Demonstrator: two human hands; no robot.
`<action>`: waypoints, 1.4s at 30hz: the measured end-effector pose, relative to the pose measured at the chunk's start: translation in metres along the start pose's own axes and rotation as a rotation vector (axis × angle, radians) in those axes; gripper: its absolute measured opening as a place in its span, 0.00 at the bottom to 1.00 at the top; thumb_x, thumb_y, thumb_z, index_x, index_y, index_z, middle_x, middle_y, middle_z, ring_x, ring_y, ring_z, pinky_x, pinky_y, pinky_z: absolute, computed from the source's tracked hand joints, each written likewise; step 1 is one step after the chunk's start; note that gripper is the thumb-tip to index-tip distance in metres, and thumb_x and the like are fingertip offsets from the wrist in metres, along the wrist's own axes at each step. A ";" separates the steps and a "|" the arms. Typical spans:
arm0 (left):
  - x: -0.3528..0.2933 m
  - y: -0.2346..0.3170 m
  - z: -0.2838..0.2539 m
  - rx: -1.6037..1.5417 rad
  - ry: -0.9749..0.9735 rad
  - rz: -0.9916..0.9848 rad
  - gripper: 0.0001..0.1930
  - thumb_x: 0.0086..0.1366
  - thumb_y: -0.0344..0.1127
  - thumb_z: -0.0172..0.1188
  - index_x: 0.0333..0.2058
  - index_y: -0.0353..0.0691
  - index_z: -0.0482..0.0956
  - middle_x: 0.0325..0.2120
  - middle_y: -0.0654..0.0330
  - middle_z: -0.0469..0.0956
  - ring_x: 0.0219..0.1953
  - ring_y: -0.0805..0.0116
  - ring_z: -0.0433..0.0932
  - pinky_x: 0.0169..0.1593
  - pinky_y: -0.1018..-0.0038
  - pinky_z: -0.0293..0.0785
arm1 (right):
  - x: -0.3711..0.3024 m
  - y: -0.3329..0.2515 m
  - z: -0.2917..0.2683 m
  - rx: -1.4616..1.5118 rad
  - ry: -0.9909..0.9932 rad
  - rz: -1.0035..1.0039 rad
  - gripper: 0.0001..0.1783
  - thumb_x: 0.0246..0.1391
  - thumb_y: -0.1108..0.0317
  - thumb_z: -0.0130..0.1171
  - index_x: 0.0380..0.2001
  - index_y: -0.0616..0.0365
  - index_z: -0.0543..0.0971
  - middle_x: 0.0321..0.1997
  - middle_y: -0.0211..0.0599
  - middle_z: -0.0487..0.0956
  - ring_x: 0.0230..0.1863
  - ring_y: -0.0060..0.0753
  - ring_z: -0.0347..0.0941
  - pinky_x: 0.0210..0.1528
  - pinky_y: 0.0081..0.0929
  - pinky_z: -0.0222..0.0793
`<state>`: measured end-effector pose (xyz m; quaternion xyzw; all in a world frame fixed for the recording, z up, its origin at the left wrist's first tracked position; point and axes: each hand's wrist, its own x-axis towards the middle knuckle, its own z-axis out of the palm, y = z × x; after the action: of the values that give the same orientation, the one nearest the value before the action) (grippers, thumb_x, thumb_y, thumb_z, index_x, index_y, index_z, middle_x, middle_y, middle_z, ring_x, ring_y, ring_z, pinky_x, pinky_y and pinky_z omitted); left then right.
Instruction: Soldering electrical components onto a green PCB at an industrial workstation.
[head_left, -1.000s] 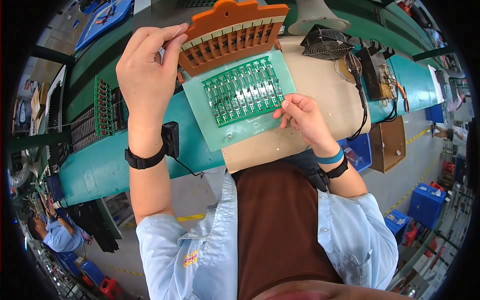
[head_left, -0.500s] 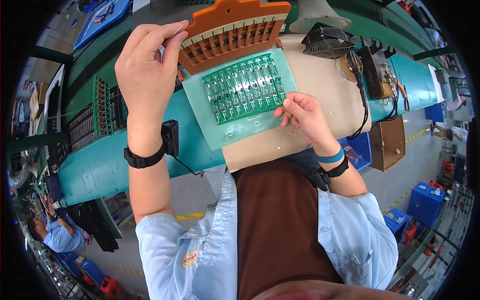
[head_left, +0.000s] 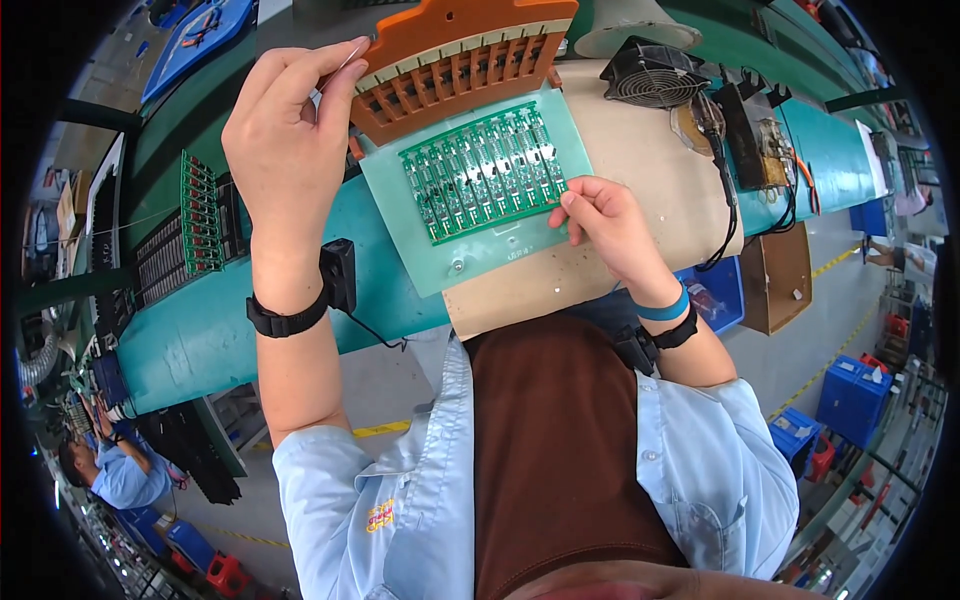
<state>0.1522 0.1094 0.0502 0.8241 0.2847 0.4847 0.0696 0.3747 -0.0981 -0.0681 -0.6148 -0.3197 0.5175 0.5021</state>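
A green circuit board panel [head_left: 484,172] with rows of small parts lies on a pale green fixture plate [head_left: 440,272]. Thumb and fingers of my right hand [head_left: 612,228] pinch the panel's near right corner. Behind it, a hinged orange fixture lid [head_left: 440,45] stands raised, its slotted underside facing me. My left hand [head_left: 290,130] is up at the lid's left edge, thumb and forefinger closed together. A thin light edge shows between those fingertips, too small to name; whether they grip the lid I cannot tell.
Another circuit board panel [head_left: 200,212] stands upright in a black rack [head_left: 165,262] at left. A black fan [head_left: 655,75] and a metal device with cables [head_left: 752,145] sit at right. Below the bench edge are a blue bin [head_left: 722,290] and a cardboard box [head_left: 778,280]. Another person [head_left: 120,470] works far left.
Both hands keep nearly the same place and grip. The whole scene has shifted very slightly left, and brighter glare now shows across the middle of the circuit board panel.
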 end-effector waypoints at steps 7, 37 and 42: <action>-0.004 0.001 -0.001 -0.013 -0.006 0.019 0.08 0.59 0.28 0.71 0.38 0.46 0.89 0.27 0.69 0.78 0.19 0.82 0.64 0.23 0.81 0.61 | 0.002 0.005 0.006 -0.393 0.164 -0.169 0.07 0.64 0.70 0.57 0.35 0.63 0.79 0.27 0.31 0.82 0.24 0.17 0.73 0.27 0.19 0.66; -0.009 0.008 -0.004 0.023 -0.067 -0.025 0.09 0.60 0.26 0.71 0.40 0.44 0.90 0.28 0.69 0.79 0.21 0.85 0.64 0.24 0.84 0.58 | 0.021 -0.013 0.007 -1.064 0.331 -0.689 0.18 0.46 0.65 0.72 0.42 0.55 0.81 0.54 0.42 0.79 0.52 0.48 0.76 0.49 0.38 0.73; -0.009 0.008 -0.002 0.003 -0.048 -0.008 0.09 0.60 0.26 0.71 0.40 0.43 0.89 0.27 0.69 0.79 0.21 0.85 0.64 0.24 0.84 0.57 | 0.028 -0.016 0.018 -1.214 0.183 -0.749 0.29 0.44 0.66 0.73 0.52 0.52 0.78 0.68 0.36 0.68 0.67 0.49 0.62 0.60 0.43 0.67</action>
<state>0.1502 0.0982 0.0478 0.8344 0.2870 0.4642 0.0773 0.3670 -0.0633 -0.0614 -0.6754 -0.6970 -0.0121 0.2405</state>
